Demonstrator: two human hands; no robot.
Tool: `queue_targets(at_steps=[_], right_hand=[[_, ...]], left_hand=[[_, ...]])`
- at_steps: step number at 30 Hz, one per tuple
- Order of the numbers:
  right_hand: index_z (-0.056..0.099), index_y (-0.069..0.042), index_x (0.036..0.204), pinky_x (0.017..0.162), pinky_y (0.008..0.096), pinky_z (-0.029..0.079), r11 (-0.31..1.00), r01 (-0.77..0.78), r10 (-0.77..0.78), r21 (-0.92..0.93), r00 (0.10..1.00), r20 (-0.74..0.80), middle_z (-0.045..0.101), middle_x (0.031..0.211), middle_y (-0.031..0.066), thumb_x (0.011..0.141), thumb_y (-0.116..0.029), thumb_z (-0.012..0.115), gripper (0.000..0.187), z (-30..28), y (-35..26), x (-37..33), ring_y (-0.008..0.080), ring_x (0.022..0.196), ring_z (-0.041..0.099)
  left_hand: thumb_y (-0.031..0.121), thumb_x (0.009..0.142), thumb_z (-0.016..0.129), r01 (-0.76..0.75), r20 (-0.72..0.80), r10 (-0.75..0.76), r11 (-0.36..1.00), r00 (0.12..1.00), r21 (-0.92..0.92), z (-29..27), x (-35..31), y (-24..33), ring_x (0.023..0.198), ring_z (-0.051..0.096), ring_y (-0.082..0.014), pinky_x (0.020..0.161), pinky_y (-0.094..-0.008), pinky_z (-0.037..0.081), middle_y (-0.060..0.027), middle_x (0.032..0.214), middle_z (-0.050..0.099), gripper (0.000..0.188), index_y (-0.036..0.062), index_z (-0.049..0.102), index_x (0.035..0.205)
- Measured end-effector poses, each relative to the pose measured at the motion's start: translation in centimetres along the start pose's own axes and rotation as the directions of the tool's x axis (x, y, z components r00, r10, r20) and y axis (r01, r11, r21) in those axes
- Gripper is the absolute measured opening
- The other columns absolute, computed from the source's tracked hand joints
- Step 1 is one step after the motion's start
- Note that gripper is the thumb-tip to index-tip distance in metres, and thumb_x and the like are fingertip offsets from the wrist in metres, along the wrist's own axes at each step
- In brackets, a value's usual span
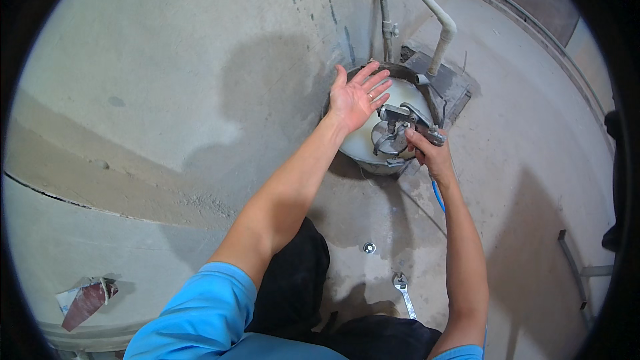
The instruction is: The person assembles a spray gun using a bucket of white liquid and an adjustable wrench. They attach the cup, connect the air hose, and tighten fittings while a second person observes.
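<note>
My left hand (355, 101) is stretched out palm up with its fingers spread, over the left side of a round bucket (375, 168). It holds nothing, and a ring shows on one finger. Cloudy whitish liquid (411, 93) stands in the bucket. My right hand (431, 155) is wrapped round the handle of a metal spray gun (398, 115), which is held over the bucket's right side. A round metal cup (389, 139) shows at the gun. Below the right hand, a blue hose (438, 195) runs down beside my forearm.
An adjustable wrench (404, 293) and a small round metal piece (369, 248) lie on the floor near my legs. A bent pipe (445, 20) comes down behind the bucket. Torn reddish sheet material (87, 303) lies at the lower left. A metal frame (575, 267) is at the right.
</note>
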State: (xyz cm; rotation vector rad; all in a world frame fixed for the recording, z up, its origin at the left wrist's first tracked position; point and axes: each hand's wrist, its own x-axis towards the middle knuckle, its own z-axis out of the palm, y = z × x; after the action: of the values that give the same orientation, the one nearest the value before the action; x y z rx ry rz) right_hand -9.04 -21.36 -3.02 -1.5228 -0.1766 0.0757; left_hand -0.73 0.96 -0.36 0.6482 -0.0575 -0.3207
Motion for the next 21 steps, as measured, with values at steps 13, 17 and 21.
queue_targets(at_steps=[13, 17, 21], right_hand=[[0.068, -0.006, 0.075, 0.041, 0.0234, 0.031, 1.000, -0.003, 0.002, 0.015, 1.000, 0.008, 0.060, 0.061, -0.0015, 0.087, -0.035, 0.079, 0.033, -0.09, -0.05, -0.02, 0.0043, 0.045, 0.045], [0.068, -0.007, 0.075, 0.044, 0.0225, 0.031, 1.000, -0.003, 0.003, -0.015, 1.000, 0.005, 0.059, 0.061, -0.0025, 0.087, -0.034, 0.080, 0.031, 0.06, -0.06, -0.01, 0.0035, 0.048, 0.046], [0.068, -0.008, 0.074, 0.045, 0.0224, 0.032, 1.000, 0.001, 0.000, -0.022, 1.000, 0.030, 0.059, 0.060, -0.0029, 0.087, -0.034, 0.080, 0.032, -0.09, -0.28, -0.12, 0.0032, 0.049, 0.047]], left_hand=[[0.074, 0.099, 0.012, 0.131, 0.126, -0.123, 0.990, 0.984, -0.055, 0.03, 0.03, -0.62, 0.141, 0.046, -0.0387, 0.114, -0.0530, 0.039, -0.0205, 0.154, 0.046, 0.094, 0.0029, 0.042, 0.152], [0.076, 0.098, 0.010, 0.135, 0.170, -0.122, 0.988, 0.978, -0.069, 0.14, -0.04, -0.70, 0.143, 0.042, -0.0392, 0.117, -0.0548, 0.036, -0.0218, 0.156, 0.042, 0.097, 0.0014, 0.040, 0.153], [0.077, 0.097, 0.009, 0.185, 0.228, -0.150, 0.973, 0.962, -0.139, 0.15, -0.05, -0.79, 0.145, 0.039, -0.0401, 0.119, -0.0577, 0.032, -0.0238, 0.158, 0.038, 0.100, -0.0011, 0.036, 0.154]])
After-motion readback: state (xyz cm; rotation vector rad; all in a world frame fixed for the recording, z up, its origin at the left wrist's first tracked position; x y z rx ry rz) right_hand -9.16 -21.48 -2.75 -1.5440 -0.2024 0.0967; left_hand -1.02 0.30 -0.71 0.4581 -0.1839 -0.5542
